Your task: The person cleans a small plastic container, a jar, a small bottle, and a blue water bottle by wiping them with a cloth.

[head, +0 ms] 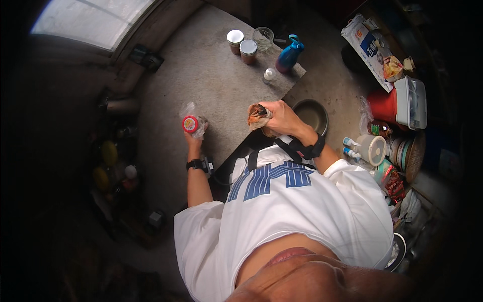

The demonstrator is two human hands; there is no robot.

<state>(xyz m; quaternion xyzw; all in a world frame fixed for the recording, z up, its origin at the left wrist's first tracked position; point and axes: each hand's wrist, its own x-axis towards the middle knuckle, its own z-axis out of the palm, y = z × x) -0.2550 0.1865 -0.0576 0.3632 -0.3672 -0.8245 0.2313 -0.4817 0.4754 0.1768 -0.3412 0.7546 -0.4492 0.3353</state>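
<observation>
My left hand point(193, 139) is wrapped around a jar with a red lid point(189, 124), and the lid bears a printed picture. Clear plastic film point(188, 109) crumples out around that jar, and most of my fingers are hidden under it. On the other side, my right hand point(283, 116) grips a brown, wrapped bundle point(257, 115), held near the table's front edge. Its end facing me looks orange-brown with a dark patch; what it is I cannot tell.
On the grey table point(211, 56) stand two white-lidded jars point(248, 54), a clear glass jar point(263, 37), a blue bottle point(289, 56) and a small pump bottle point(268, 75). A metal bowl point(311, 116) lies past my right wrist. Tubs, including a red container point(382, 104), crowd the right.
</observation>
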